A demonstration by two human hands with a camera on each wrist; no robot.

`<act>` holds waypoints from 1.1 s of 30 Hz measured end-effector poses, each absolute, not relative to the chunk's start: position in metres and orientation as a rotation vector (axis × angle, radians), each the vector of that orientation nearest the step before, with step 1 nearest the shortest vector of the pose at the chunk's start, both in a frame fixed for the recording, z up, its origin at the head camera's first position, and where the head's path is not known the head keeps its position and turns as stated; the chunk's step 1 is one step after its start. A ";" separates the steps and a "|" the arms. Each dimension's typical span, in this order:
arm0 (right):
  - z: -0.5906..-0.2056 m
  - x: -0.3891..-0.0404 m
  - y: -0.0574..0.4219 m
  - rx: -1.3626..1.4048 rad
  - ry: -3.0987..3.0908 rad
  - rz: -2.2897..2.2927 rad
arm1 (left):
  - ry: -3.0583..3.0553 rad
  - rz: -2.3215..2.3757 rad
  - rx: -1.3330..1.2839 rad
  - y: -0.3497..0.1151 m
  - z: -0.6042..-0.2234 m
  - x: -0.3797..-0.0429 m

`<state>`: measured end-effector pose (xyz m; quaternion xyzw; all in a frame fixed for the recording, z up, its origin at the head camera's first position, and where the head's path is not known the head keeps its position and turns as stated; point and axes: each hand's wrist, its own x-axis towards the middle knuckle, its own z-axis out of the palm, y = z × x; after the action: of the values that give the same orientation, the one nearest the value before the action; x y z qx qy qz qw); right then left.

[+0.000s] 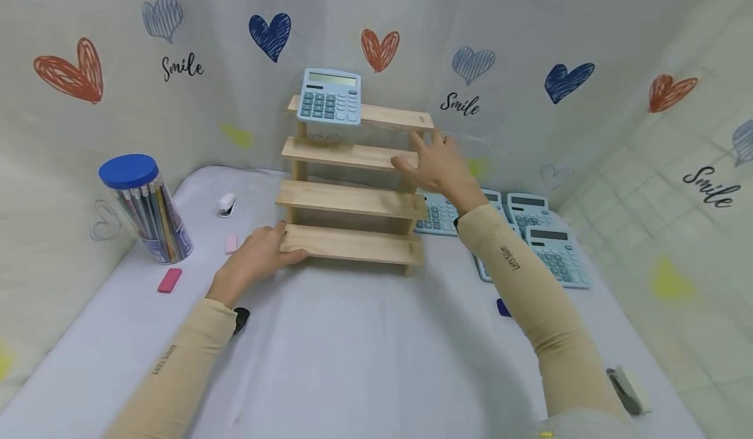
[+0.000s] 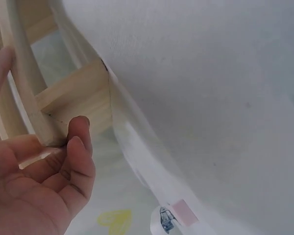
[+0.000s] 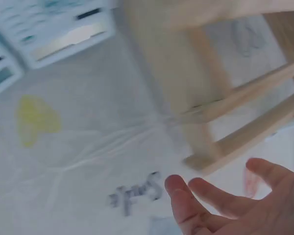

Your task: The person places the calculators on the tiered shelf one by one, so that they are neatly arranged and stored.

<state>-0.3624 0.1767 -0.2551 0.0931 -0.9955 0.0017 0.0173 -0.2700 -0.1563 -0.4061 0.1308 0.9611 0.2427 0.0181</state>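
A four-tier wooden rack [image 1: 347, 242] stands on the white-covered table in front of the patterned backdrop. On the left part of its top tier leans a light blue calculator [image 1: 329, 97], screen side up. My left hand [image 1: 255, 256] grips the left end of the lowest shelf; the left wrist view shows the fingers [image 2: 81, 161] curled at the end of the plank. My right hand [image 1: 440, 164] is by the rack's upper right side with its fingers spread. In the right wrist view the fingers [image 3: 220, 198] hold nothing, close to the top shelf's end [image 3: 206, 164].
Several light blue calculators [image 1: 555, 256] lie right of the rack, partly behind my right forearm. A blue-lidded jar of pencils [image 1: 150, 210], a white stapler [image 1: 226, 205], a dark pink eraser [image 1: 169, 280] and a light pink one [image 1: 231, 243] are at the left.
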 end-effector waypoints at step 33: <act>-0.369 -0.302 0.364 -0.347 -3.732 -0.111 | 3.022 0.762 0.472 -0.156 -0.408 -0.267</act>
<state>-0.3019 0.3644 -0.3695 -0.0883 -0.9495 -0.0283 -0.2996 -0.2669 -0.1564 -0.4079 0.1496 0.9587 0.2417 -0.0051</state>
